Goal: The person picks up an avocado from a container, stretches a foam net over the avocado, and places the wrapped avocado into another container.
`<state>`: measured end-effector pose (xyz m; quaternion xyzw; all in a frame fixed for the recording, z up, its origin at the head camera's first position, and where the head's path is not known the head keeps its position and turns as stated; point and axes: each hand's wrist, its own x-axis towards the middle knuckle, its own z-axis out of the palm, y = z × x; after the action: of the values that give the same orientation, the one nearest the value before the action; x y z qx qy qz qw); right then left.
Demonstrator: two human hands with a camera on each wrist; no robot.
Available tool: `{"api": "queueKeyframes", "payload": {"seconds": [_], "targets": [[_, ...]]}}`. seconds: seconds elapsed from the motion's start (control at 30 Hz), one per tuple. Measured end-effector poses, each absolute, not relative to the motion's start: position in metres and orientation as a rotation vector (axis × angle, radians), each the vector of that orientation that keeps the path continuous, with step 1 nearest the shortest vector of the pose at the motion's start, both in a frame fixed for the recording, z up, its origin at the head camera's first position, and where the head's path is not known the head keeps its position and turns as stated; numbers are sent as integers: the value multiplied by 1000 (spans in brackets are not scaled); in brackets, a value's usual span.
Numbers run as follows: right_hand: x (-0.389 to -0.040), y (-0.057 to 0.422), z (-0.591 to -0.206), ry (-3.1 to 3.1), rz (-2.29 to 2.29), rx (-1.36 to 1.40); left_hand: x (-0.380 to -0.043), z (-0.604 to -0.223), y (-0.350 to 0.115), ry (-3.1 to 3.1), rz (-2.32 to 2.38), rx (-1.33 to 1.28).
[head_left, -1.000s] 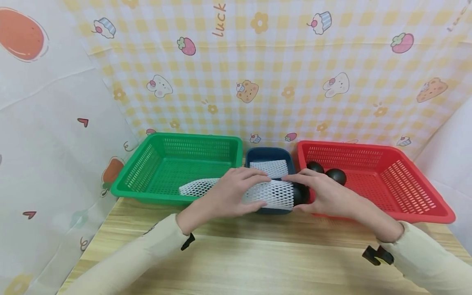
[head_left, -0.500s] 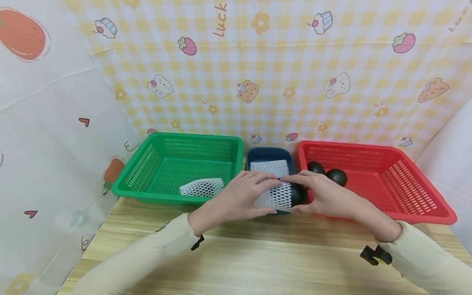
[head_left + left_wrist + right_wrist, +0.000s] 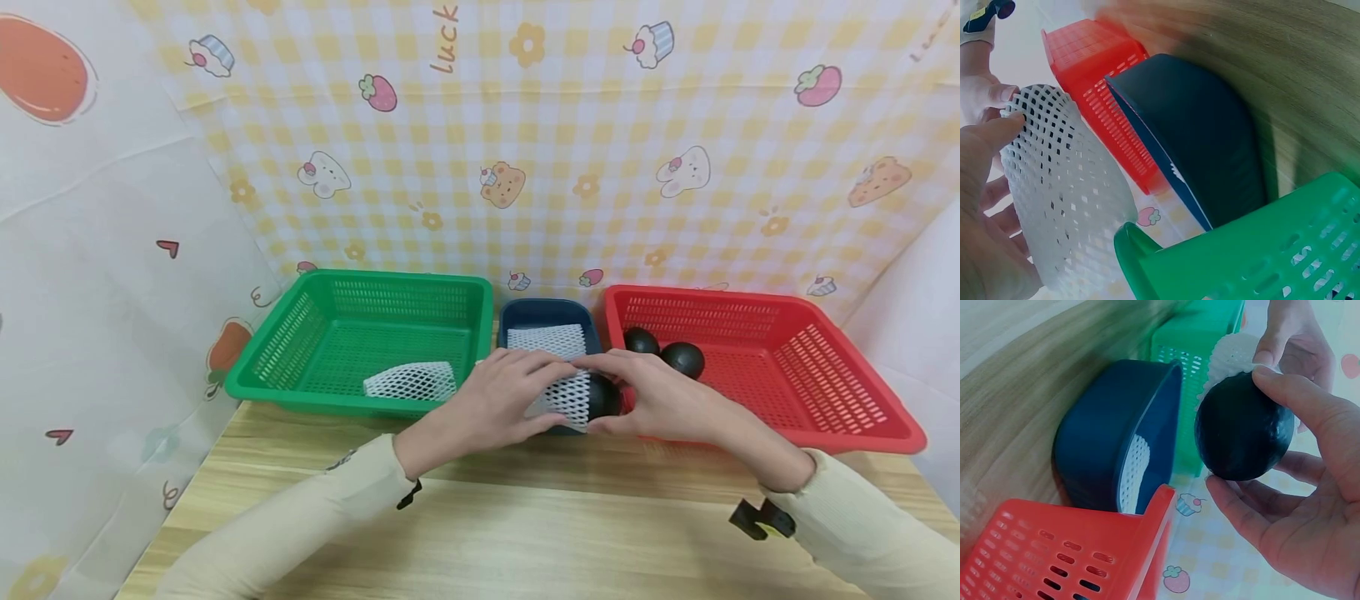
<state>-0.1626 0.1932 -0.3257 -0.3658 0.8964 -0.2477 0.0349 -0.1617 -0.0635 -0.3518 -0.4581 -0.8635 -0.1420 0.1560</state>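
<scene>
Over the blue box, my left hand (image 3: pixel 502 396) grips a white foam net sleeve (image 3: pixel 1066 181), fingers and thumb curled round it. From the other side, my right hand (image 3: pixel 663 392) holds a dark oval avocado (image 3: pixel 1244 428) between thumb and fingers. The avocado's left end meets the sleeve's mouth, and its right part is bare. Dark shows through the mesh near the mouth in the left wrist view. How far the avocado sits inside is hidden by the hands. Another flat foam sleeve (image 3: pixel 551 339) lies in the blue box (image 3: pixel 546 311).
A green basket (image 3: pixel 390 333) stands left of the box, holding a foam net sleeve (image 3: pixel 411 382) with dark showing through. In the red basket (image 3: pixel 757 379) at right lie two more avocados (image 3: pixel 683 359). Wooden tabletop (image 3: pixel 525 533) extends in front; a patterned cloth (image 3: pixel 450 133) hangs behind.
My left hand has moved right, closer to my right hand. The sleeve's mouth and the avocado have shifted slightly left. The sleeve in the green basket has come into fuller view.
</scene>
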Motion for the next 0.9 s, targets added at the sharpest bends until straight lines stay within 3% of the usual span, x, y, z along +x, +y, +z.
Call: {"api": "queueKeyframes", "payload": {"seconds": [0.9], "targets": [[-155, 198, -339, 2795, -966, -1135, -165, -352, -69, -2446, -465, -1295]]}}
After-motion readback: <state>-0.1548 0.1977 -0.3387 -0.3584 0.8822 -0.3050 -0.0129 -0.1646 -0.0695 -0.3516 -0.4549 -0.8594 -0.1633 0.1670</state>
